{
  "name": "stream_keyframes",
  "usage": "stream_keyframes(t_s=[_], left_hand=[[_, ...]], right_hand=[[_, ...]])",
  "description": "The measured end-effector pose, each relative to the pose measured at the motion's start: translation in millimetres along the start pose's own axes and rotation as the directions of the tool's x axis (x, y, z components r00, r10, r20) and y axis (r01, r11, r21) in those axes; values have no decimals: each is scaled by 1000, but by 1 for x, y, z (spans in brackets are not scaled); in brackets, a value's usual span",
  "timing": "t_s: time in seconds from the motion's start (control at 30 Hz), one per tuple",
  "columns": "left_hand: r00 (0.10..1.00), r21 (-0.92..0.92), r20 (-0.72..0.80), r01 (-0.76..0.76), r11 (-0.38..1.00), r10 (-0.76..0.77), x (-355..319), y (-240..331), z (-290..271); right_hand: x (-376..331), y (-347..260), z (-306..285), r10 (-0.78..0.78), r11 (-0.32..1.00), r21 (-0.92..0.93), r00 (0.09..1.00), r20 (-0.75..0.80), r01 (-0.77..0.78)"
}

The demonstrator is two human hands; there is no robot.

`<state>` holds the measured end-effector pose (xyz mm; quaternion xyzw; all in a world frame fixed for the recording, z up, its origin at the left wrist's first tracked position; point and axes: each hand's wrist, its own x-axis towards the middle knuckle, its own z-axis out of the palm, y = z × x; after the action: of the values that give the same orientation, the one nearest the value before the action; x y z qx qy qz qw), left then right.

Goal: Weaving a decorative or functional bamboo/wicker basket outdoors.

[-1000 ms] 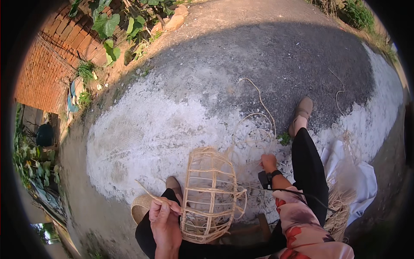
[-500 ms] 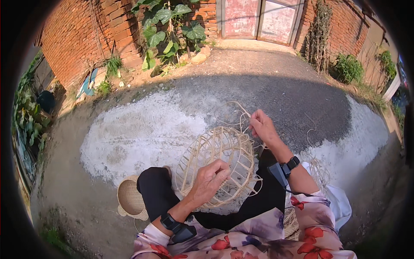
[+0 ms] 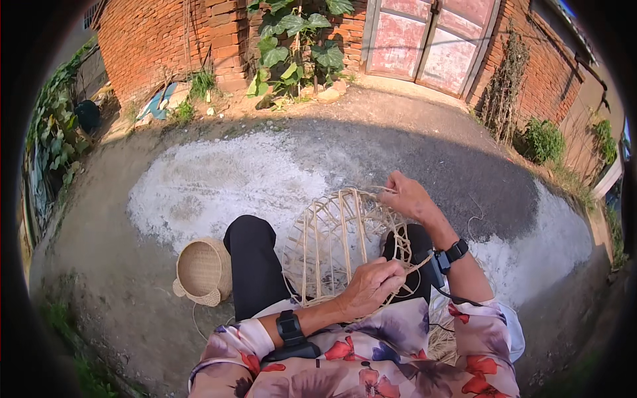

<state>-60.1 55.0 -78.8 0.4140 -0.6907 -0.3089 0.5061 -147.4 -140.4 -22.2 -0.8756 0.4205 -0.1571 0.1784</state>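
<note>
An open, half-woven basket frame (image 3: 335,242) of pale cane strips rests on my lap between my black-trousered knees. My left hand (image 3: 373,285) is closed on the near rim of the frame, pinching a thin cane strip (image 3: 419,265) that runs off to the right. Over at the far right rim, my right hand (image 3: 408,196) grips the frame, fingers curled around a strip end. Both wrists wear black bands. My floral sleeves fill the bottom of the view.
A finished small woven basket (image 3: 202,270) lies on its side on the ground left of my left knee. Loose cane strands (image 3: 443,341) lie by my right hip. Pale concrete ground lies ahead, with a brick wall (image 3: 159,40), leafy plants and a pink door (image 3: 431,40) beyond.
My view has lifted from the ground toward the wall. The right hand came up from the ground to the frame's far rim. The left hand shifted to the near rim, and the frame tilted on my lap.
</note>
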Motion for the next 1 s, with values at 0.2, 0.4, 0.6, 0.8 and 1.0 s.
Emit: stream_keyframes(t_s=[0.2,0.4,0.6,0.8,1.0], left_hand=[[995,32,-35,-93,995,94,-3,-1,11],[976,23,-70,-207,978,208,8,9,6],[958,199,58,-287,937,281,23,-3,21],[983,203,150,-131,970,101,5,-42,29],[990,193,127,-87,977,63,-4,-53,28]], right_hand=[[-10,-32,13,-87,924,-378,994,-59,58],[-18,-14,5,-191,905,-417,956,-224,83],[-23,26,9,-92,979,-203,929,-359,18],[-23,59,64,-61,998,-55,925,-374,43],[-23,49,79,-78,995,35,935,-345,96]])
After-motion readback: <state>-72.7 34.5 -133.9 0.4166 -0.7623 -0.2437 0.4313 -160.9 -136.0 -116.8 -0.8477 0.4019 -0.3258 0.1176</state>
